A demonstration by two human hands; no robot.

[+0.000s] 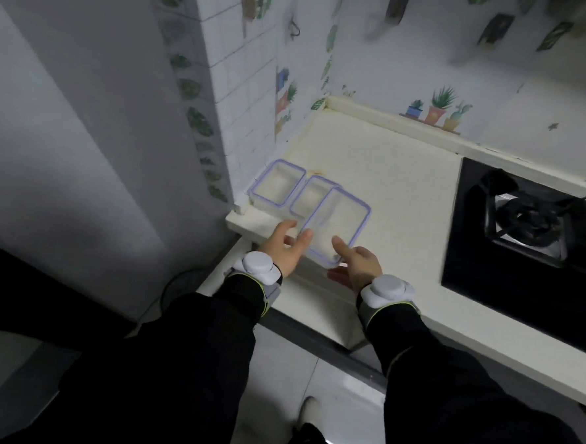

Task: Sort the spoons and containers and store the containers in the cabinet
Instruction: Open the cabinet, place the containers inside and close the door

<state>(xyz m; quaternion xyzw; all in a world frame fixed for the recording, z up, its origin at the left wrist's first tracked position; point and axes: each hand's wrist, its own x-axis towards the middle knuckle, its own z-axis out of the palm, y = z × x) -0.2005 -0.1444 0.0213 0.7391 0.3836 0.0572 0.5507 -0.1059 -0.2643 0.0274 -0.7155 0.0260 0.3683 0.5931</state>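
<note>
Three clear containers with blue rims stand open near the desk corner. The largest container (336, 221) is tilted, overlapping the middle container (308, 197); the left container (277, 183) stands beside them.

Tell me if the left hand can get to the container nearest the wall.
Probably yes. The left hand is open at the counter's front edge, and the wall-side container sits just beyond its fingers with nothing between; the larger container lies to the right.
</note>
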